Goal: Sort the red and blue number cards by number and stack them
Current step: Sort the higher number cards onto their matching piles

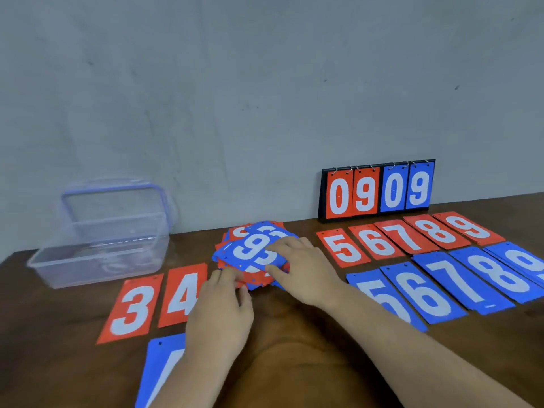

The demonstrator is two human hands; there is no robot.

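Number cards (pixel 235 262) in red and blue sit in a loose, fanned heap at the middle of a dark wooden table (pixel 294 348), with a blue 9 (pixel 250 245) on top. The left hand (pixel 220 313) is at the heap's near left corner, its fingers curled and seeming to pinch the edges of a few cards. The right hand (pixel 303 269) lies over the heap's right side, fingers fairly straight and close together on the top card, thumb along the near edge; whether the thumb hooks under cannot be told. Sorted cards lie flat around the heap: a red 3 (pixel 132 307) and red 4 (pixel 182 295) to the left, a red row of 5 to 9 (pixel 409 237) to the right, and a blue row of 5 to 9 (pixel 459 281) in front of it. The main risk is the slippery heap: lifting one card may drag others along, scattering them onto the sorted rows. The thin cards may also cling together, so two go down as one, and an upside-down 6 could be mistaken for a 9.
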